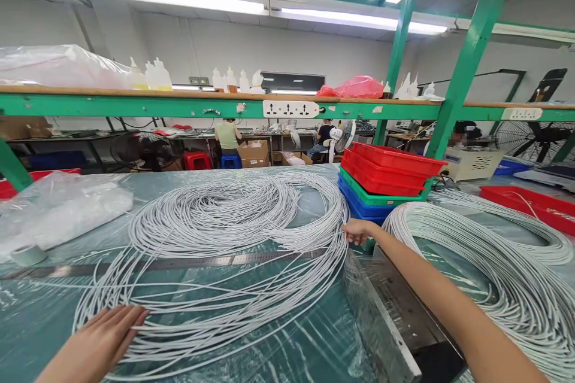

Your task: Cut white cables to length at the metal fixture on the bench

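Loose loops of thin white cable [233, 335] spread across the front of the table. At their left end my left hand [105, 335] lies palm down over the strands, its fingers stretched out side by side; its palm is hidden. My right hand [358, 230] is closed at the right side of the loops, thumb and fingers pinching the cables where they bunch together. Just behind, a large coil of white cable [211, 215] lies on the table, overlapping a smaller coil on its right. A metal ruler [242, 259] runs under the strands.
Below my right forearm stands a dark block with a metal plate [377, 311]. Stacked red, green and blue trays [390, 170] rise behind my right hand. More cable coils [476, 263] lie right. Plastic bags [67, 209] and a tape roll [28, 255] are left. A green shelf [188, 106] spans overhead.
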A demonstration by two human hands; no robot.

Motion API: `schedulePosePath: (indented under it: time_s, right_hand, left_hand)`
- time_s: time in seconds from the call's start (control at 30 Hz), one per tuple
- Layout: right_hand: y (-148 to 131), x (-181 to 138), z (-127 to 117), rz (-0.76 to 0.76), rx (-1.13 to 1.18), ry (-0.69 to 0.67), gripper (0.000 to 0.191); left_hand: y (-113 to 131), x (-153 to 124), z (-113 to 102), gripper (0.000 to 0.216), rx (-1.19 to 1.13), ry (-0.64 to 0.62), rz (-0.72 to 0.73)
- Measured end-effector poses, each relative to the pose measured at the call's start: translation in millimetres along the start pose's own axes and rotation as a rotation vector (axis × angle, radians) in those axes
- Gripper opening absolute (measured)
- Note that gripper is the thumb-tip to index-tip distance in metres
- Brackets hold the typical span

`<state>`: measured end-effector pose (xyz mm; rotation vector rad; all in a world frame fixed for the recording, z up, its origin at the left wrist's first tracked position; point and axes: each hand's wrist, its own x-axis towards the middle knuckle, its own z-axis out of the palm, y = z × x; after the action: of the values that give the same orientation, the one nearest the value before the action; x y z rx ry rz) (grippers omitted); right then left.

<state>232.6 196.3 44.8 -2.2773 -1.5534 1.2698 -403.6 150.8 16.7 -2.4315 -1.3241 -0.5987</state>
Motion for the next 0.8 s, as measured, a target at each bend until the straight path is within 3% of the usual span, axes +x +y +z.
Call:
schedulePosePath:
  time_s: [0.17,0.3,0.37,0.47,0.57,0.63,0.73,0.8]
  right_hand:
    - [-0.6,-9.7,-13.4,0.06,-0.123,0.047,0.037]
    - [-14.9,-21.3,-28.1,0.04,-0.261,0.229,0.032]
    - [-25.2,-21.5,-32.8,0.0,-0.316,0.313,0.031]
    - [-38.1,-12.0,-32.0,-0.037,-0.359,0.397,0.036]
    - [-44.2,2.6,-19.3,-0.082,-0.436,0.514,0.038]
    - [-43.2,10.2,-6.9,-0.105,-0.495,0.586,0.036]
    - [-35.7,18.8,7.1,-0.061,-0.538,0.592,0.033]
    - [-29.2,26.2,9.4,-0.03,-0.532,0.595,0.031]
  left_hand:
    - [-10.3,1.0,29.4,0.034,0.025,-0.092,-0.065]
    - [-11.7,-3.3,28.4,0.047,-0.011,-0.239,-0.09]
    - [5.3,-4.0,13.2,0.055,-0.032,-0.323,-0.118]
    - [51.1,-2.0,-23.3,0.052,-0.081,-0.396,-0.098]
    - [96.7,-3.2,-63.5,0.034,-0.101,-0.292,-0.036]
    - [112.8,-10.6,-88.6,0.031,-0.031,-0.15,-0.01]
    - [109.8,-28.7,-121.8,0.028,0.156,0.086,-0.053]
    - [97.2,-41.1,-137.9,0.035,0.273,0.118,-0.157]
